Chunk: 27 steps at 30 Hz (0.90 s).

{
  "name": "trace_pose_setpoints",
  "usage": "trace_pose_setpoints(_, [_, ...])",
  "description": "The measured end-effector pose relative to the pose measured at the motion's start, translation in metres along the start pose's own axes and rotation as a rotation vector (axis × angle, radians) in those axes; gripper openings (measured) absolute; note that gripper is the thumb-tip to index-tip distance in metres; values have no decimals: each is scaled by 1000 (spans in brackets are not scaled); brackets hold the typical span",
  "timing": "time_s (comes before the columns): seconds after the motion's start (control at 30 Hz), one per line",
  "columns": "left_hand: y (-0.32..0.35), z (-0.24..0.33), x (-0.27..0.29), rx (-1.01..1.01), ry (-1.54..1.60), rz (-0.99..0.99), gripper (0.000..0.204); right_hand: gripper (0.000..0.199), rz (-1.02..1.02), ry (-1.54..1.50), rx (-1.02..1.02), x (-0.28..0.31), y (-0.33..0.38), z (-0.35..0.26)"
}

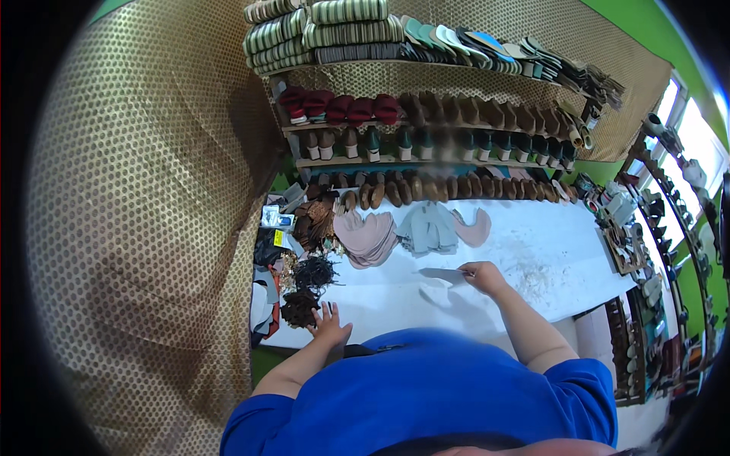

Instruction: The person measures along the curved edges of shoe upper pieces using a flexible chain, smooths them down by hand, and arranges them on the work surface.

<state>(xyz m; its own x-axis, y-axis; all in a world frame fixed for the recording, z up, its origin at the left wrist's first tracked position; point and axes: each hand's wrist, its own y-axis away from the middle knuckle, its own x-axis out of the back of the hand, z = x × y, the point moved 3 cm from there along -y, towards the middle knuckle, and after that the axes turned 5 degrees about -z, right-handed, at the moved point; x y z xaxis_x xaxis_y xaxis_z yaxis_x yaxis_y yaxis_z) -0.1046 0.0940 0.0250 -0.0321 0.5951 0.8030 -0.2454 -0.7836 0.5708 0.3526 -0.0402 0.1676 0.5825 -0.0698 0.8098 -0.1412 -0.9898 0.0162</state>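
Observation:
My right hand (484,278) is closed on one end of a flat grey pointed piece (441,274), held over the white tabletop. Whether it is a blade or a cut piece of material, I cannot tell. Spread fingers show on my left hand (329,327), beside a dark brown bundle of scraps or strips (299,309) at the table's left front; fingertips reach its edge. Farther back lie a fanned stack of pink curved pieces (366,239), a heap of pale grey-blue pieces (428,230) and a pink curved piece (474,229).
Black stringy strips (315,271) and brown pieces (312,220) crowd the table's left side. Small debris (544,266) is scattered on the right. Behind the table, a shelf rack (426,161) holds shoes, shoe parts and striped stacks. More racks (646,304) stand at the right.

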Motion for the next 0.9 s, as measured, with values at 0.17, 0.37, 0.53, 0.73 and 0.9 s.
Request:
trace_pose_setpoints(0.17, [26,28,5,95,-101,153,89,29,51,41,-23,59,-9,44])
trace_pose_setpoints(0.37, [18,44,-10,138,-141,271,84,27,217,207,-103,117,-60,121])
trace_pose_setpoints(0.53, [-3,67,-34,90,-41,220,91,27,334,228,-90,146,-132,161])
trace_pose_setpoints(0.73, [-25,83,-32,215,41,14,104,25,293,282,96,64,-180,215])
trace_pose_setpoints(0.9, [-25,92,-17,272,120,-144,119,30,-86,367,93,-33,-157,253])
